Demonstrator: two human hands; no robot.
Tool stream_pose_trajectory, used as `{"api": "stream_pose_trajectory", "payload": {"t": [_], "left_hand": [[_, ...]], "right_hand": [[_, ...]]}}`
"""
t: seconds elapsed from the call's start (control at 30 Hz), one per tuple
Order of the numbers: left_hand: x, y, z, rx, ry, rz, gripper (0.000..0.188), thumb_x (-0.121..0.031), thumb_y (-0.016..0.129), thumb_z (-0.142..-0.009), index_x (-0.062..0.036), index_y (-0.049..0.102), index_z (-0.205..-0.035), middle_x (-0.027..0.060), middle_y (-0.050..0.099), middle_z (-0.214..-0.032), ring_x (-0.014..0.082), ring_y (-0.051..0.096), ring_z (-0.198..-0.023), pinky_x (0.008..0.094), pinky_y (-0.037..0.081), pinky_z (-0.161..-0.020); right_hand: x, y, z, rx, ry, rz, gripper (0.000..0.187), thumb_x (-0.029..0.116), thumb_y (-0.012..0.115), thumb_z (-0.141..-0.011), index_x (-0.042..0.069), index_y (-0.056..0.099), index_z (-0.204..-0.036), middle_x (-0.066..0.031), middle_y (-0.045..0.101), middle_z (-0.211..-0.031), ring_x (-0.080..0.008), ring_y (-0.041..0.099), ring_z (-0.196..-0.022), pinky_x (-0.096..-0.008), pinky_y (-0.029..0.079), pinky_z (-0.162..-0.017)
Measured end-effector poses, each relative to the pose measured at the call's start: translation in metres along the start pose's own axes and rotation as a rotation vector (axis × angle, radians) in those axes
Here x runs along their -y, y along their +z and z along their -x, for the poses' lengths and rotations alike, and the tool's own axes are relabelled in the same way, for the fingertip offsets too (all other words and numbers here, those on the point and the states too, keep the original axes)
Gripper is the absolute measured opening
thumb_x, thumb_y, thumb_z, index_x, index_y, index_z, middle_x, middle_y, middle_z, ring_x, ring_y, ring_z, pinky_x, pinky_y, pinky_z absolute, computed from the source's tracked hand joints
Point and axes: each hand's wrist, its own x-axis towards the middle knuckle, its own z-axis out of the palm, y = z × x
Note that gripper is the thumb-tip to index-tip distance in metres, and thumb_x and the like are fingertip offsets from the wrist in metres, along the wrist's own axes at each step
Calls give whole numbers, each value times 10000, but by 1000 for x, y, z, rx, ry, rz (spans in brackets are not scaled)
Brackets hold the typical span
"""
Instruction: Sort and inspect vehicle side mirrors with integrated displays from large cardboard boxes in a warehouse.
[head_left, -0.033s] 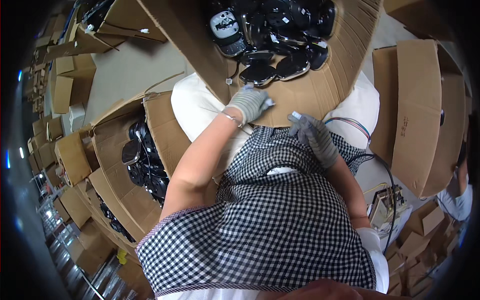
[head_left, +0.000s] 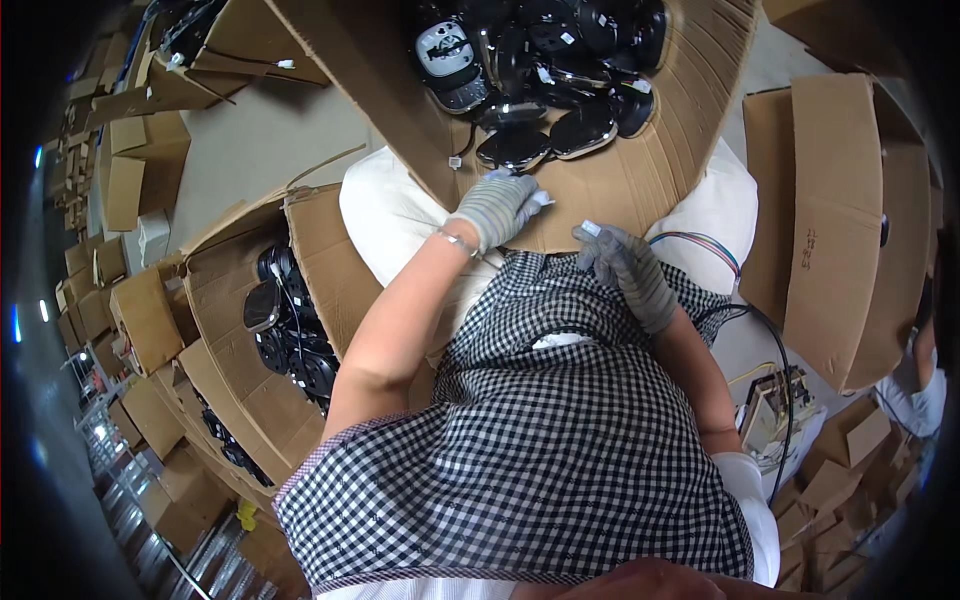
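My left hand (head_left: 498,208), in a striped grey glove, is closed at the near edge of a tilted cardboard box (head_left: 590,195). A small white piece (head_left: 543,198), perhaps a plug, sticks out from its fingertips. My right hand (head_left: 632,272), gloved alike, is raised a little nearer to me and pinches a small white plug (head_left: 591,229) between thumb and finger. Coloured wires (head_left: 705,247) bend over my right knee, close behind that hand. Deeper in the box lie several glossy black rounded devices (head_left: 513,149), one with a light grey face (head_left: 447,50).
Left of me, an open carton (head_left: 225,300) holds more black devices (head_left: 290,330) with cables. A tall carton (head_left: 835,230) stands at the right. Below it sit a small apparatus (head_left: 770,405) and a black cable (head_left: 785,370). Another person's sleeve (head_left: 915,400) shows at the far right.
Very little differs. The white piece at my left fingertips sits slightly higher and farther right; my right hand keeps its pinch in nearly the same place.
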Motion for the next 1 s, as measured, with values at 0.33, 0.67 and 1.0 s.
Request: {"api": "stream_pose_trajectory", "payload": {"t": [0.33, 0.67, 1.0], "left_hand": [[-49, 23, 54, -201, -10, 1104, 383, -335, 429, -945, 0, 588, -1040, 104, 598, -960, 186, 569, -847, 300, 452, -762], [-41, 56, 67, 20, -52, 1241, 366, -328, 543, -905, 9, 615, -1026, 59, 633, -931, 135, 571, -895, 249, 454, -797], [-38, 49, 59, 155, -12, 1236, 341, -307, 519, -920, 9, 620, -998, 18, 564, -761, 86, 475, -673, 213, 398, -615]], "right_hand": [[19, 7, -5, -99, -225, 995, 229, 257, 523, -876, 104, 638, -1001, -112, 654, -783, -276, 627, -713, -361, 478, -615], [10, -22, -16, 487, 144, 745, 228, 210, 613, -831, 53, 672, -985, -106, 678, -864, -213, 630, -796, -305, 480, -735], [-4, -23, -25, 596, 286, 575, 167, 169, 596, -816, 43, 674, -894, -105, 664, -803, -204, 613, -736, -308, 477, -718]]}}
